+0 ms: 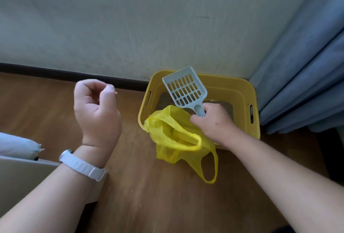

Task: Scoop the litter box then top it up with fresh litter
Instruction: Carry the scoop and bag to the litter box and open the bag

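We judge ourselves to be in the scooping stage, with the top-up not yet started. Our right hand (216,123) has its grip closed round the handle of the pale blue scoop (184,89). The slotted blade is raised over the yellow litter box (242,91) and carries nothing we can see. The same hand touches the top of the yellow bag (173,136), which sags over the box's near rim onto the wooden floor (149,195). We cannot tell whether it pinches the bag too.

Our left hand (96,106) hovers well apart to the left, its grip loose, fingers lightly curled and holding nothing. Inside the box a thin layer of grey litter (227,108) shows. We cannot make out any clumps, nor any waste in the bag. A white sack (16,145) at the left edge may be the fresh litter, though we cannot confirm that.
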### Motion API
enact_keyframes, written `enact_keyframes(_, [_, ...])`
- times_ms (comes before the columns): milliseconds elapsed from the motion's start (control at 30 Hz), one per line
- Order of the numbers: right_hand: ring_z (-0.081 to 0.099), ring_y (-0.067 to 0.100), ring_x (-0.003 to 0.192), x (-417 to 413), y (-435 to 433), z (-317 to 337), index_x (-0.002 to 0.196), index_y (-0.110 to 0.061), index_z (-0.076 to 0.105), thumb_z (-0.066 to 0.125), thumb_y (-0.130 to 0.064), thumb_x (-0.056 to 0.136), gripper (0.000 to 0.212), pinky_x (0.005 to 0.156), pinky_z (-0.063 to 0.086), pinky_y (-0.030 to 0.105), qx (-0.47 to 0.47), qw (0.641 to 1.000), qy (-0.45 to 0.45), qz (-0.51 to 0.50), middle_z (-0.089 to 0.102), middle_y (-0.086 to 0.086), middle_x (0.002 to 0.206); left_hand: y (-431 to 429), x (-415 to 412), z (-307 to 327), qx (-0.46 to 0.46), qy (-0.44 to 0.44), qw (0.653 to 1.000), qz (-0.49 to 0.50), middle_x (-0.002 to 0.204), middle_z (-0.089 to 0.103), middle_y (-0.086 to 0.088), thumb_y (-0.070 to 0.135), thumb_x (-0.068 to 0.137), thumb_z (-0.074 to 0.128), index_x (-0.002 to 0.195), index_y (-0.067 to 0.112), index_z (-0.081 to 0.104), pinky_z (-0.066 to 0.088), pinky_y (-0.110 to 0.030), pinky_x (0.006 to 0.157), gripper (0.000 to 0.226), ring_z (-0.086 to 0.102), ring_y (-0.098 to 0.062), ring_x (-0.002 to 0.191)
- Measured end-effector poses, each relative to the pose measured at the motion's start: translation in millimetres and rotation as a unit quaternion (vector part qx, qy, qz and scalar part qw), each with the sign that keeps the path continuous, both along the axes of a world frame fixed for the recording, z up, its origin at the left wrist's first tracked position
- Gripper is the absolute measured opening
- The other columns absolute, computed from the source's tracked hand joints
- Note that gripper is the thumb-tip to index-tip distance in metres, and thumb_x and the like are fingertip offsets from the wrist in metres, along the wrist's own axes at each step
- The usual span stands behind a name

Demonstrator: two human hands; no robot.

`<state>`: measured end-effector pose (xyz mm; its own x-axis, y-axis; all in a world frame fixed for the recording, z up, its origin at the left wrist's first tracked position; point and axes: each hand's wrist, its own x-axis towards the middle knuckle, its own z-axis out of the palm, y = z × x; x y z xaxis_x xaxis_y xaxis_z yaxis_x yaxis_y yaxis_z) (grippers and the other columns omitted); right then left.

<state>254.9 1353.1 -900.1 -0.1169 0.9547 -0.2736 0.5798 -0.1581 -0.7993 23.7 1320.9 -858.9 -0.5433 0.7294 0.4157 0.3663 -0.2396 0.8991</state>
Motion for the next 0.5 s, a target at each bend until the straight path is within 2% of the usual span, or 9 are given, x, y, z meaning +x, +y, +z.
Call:
enact_keyframes(67, [0.029, 0.015, 0.05, -0.8, 0.7, 0.2, 0.062, -0.013, 0.043, 0.063, -0.016, 0.08, 0.027, 0.048, 0.021, 0.028, -0.001, 1.0, -0.008, -0.003, 0.036, -0.001, 0.056, -13.5, 14.6, 17.8, 0.092, 0.142, 0.981, -0.093, 0.079, 0.058, -0.017, 0.007, 0.087, 0.054, 0.082, 0.008, 0.055, 0.045, -0.038, 0.065, 0.005, 0.055, -0.035, 0.07])
enact_keyframes(133, [0.031, 0.016, 0.052, -2.1, 1.7, 1.1, 0.064, -0.011, 0.046, 0.063, -0.016, 0.08, 0.024, 0.048, 0.023, 0.028, -0.005, 1.0, -0.005, -0.002, 0.038, 0.001, 0.057, -28.6, 35.6, 28.4, 0.132, 0.26, 0.934, -0.208, 0.077, 0.06, -0.017, 0.011, 0.085, 0.057, 0.076, -0.003, 0.06, 0.046, -0.034, 0.066, 0.017, 0.058, -0.032, 0.07])
enact_keyframes(200, [0.033, 0.016, 0.053, -4.2, 2.3, 1.9, 0.066, -0.007, 0.05, 0.063, -0.017, 0.079, 0.021, 0.049, 0.025, 0.029, -0.001, 1.0, -0.006, -0.006, 0.041, 0.002, 0.059, -39.5, 54.8, 27.9, 0.103, 0.348, 0.876, -0.318, 0.076, 0.064, -0.012, 0.02, 0.085, 0.061, 0.074, -0.003, 0.066, 0.048, -0.033, 0.063, 0.026, 0.059, -0.028, 0.068])
enact_keyframes(267, [0.031, 0.016, 0.054, -5.8, 1.9, 3.4, 0.064, -0.009, 0.049, 0.063, -0.017, 0.078, 0.021, 0.05, 0.024, 0.03, 0.006, 1.0, -0.004, -0.007, 0.039, 0.002, 0.059, -41.8, 66.2, 11.3, 0.03, 0.417, 0.824, -0.383, 0.08, 0.066, -0.005, 0.029, 0.087, 0.062, 0.083, 0.007, 0.07, 0.049, -0.035, 0.059, 0.024, 0.06, -0.025, 0.07])
enact_keyframes(400, [0.028, 0.015, 0.052, -5.4, -1.2, 7.6, 0.064, -0.014, 0.046, 0.063, -0.016, 0.077, 0.021, 0.049, 0.022, 0.029, 0.008, 1.0, 0.012, -0.003, 0.035, 0.002, 0.058, -28.1, 62.4, -35.4, -0.161, 0.477, 0.771, -0.391, 0.102, 0.068, 0.005, 0.048, 0.091, 0.048, 0.109, 0.022, 0.067, 0.054, -0.038, 0.072, 0.037, 0.063, -0.021, 0.092])
enact_keyframes(467, [0.028, 0.015, 0.051, -5.0, -2.9, 9.8, 0.064, -0.015, 0.046, 0.064, -0.017, 0.077, 0.022, 0.048, 0.022, 0.028, 0.004, 1.0, 0.013, 0.003, 0.035, 0.001, 0.057, -23.1, 57.8, -53.7, -0.219, 0.525, 0.753, -0.331, 0.108, 0.065, 0.003, 0.055, 0.089, 0.04, 0.113, 0.022, 0.064, 0.052, -0.039, 0.076, 0.047, 0.063, -0.025, 0.097])
enact_keyframes(500, [0.028, 0.015, 0.049, -4.6, -3.7, 10.7, 0.064, -0.015, 0.046, 0.064, -0.018, 0.077, 0.023, 0.046, 0.022, 0.027, -0.001, 1.0, 0.014, 0.009, 0.034, 0.0, 0.056, -20.5, 55.9, -60.1, -0.23, 0.547, 0.755, -0.279, 0.107, 0.064, 0.001, 0.056, 0.086, 0.04, 0.112, 0.021, 0.063, 0.05, -0.038, 0.075, 0.049, 0.063, -0.027, 0.095])
